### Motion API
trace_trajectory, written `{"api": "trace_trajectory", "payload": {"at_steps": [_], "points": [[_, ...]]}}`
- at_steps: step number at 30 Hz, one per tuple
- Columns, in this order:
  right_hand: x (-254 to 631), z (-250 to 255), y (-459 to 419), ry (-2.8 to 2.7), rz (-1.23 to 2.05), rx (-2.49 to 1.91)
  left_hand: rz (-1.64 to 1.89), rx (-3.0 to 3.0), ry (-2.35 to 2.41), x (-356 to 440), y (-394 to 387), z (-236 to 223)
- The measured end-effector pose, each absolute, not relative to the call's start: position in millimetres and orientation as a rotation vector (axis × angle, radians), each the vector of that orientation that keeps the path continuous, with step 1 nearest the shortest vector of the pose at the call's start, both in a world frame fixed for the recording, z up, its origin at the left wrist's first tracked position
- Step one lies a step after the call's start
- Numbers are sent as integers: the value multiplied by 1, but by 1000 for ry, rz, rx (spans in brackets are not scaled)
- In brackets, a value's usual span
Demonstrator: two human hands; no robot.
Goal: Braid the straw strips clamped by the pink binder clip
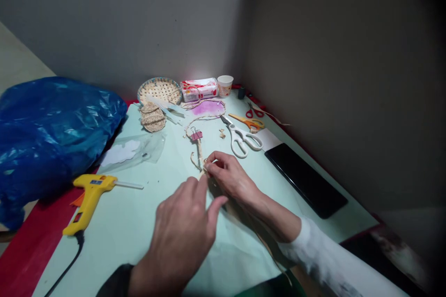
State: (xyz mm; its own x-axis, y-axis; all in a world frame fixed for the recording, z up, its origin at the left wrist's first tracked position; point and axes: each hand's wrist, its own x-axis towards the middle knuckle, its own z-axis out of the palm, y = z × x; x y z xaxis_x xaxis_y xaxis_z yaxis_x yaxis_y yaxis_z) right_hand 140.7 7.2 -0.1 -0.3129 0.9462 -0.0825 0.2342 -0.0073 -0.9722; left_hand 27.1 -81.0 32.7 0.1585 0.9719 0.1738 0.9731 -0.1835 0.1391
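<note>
Cord (200, 149), one, braided, straw-coloured: runs through the pink clip (197, 135) and on to the near side of it, where both hands meet; a thinner length loops on the far side of the clip.

Handling, as judged: very light, bendable, dry rather than slippery; single strands liable to split or spring loose. Best hold: flat between thumb and fingertip, close below the last crossing, with the clip steadying the other end.

Right hand (237, 181): near side of the clip, to its right; thumb and fingers narrow, pinching the cord.

Left hand (183, 222): nearest the person from the clip; forefinger reaching to the strands, thumb spread away; cannot tell whether the hidden fingers grip.

Right of the clip, close: white scissors (240, 141). Farther right: phone (306, 181), beside the bench (121, 232) edge.

Left of the clip, nearer the person: glue gun (91, 197); beyond it, blue bag (59, 134).

Room for moving: widest leftward and nearer than the clip, up to the glue gun; tighter rightward, because of the scissors.
</note>
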Motion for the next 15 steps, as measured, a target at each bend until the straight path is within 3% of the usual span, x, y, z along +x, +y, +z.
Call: {"api": "trace_trajectory", "payload": {"at_steps": [3,7,12,15], "points": [[148,-1,10,-1512,1457,-1210,-918,-2344,-2185,6,-67,37],[151,-3,13,-1420,1554,-1145,-1404,-2374,-2716,0,-38,28],[153,-2,14,-1446,1546,-1129,-2425,-2365,-3112,15,-15,14],[155,1,14,-1552,1460,-1216,-2598,-2184,-3067,18,-13,12]]}}
